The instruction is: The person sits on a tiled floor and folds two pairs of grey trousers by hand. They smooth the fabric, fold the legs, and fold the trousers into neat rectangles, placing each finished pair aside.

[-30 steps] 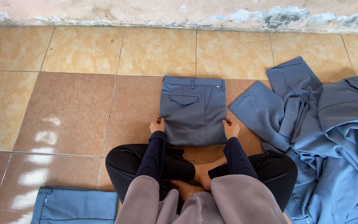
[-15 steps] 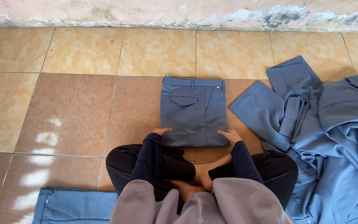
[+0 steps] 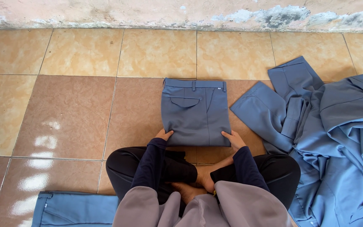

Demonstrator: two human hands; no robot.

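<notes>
at the frame's centre, the folded blue-grey fabric trousers [image 3: 195,111] lie on the brown tiled floor [image 3: 68,117]. the left hand [image 3: 164,135] and right hand [image 3: 233,139] press flat, fingers extended, on the near corners, gripping nothing.

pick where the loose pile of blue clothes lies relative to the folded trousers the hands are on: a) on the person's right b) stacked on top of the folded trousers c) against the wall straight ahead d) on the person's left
a: the loose pile of blue clothes spreads over the tiles beside the right hand, while the left hand rests at the other near corner of the folded trousers.
</notes>
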